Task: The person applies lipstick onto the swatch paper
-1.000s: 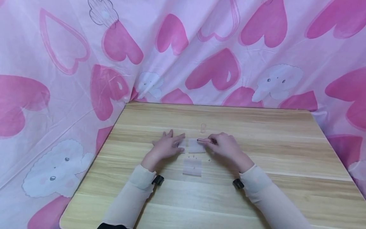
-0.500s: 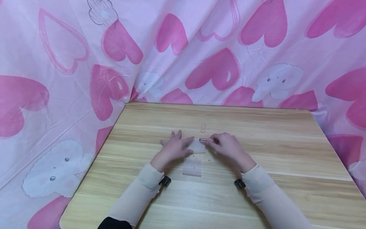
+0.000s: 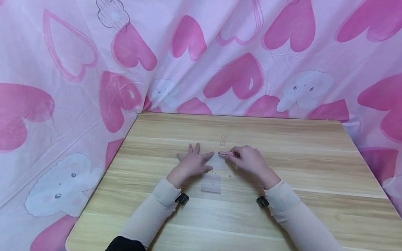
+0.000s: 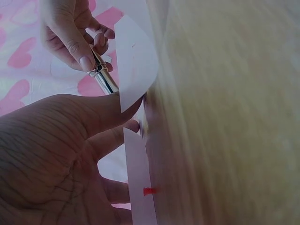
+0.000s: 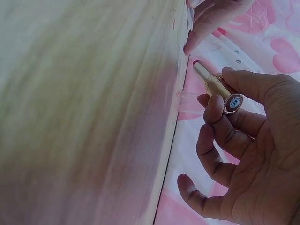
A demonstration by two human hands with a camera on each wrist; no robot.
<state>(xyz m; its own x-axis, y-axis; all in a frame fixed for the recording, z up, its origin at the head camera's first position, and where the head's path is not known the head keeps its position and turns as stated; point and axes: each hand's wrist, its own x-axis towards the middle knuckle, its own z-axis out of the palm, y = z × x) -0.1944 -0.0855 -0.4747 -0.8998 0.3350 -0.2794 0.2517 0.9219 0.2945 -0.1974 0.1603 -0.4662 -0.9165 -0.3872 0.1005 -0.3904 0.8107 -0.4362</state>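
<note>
A lipstick with a gold tube and red tip is pinched between the thumb and fingers of my right hand; its tip points left. My left hand lies with fingers spread and touches the left side of a thin white paper square. In the left wrist view that paper curls up at its edge near my left thumb. Another paper strip, bearing a red mark, lies by the left fingers. Closer to me is a second square of paper.
A clear cap lies behind the papers. Tiny specks dot the area between and beside the squares. The wooden table meets a pink heart-patterned curtain at the back and left.
My left hand has slid right, from the left-hand paper to the paper square by the lipstick. My right hand has shifted slightly right, still pinching the lipstick.
</note>
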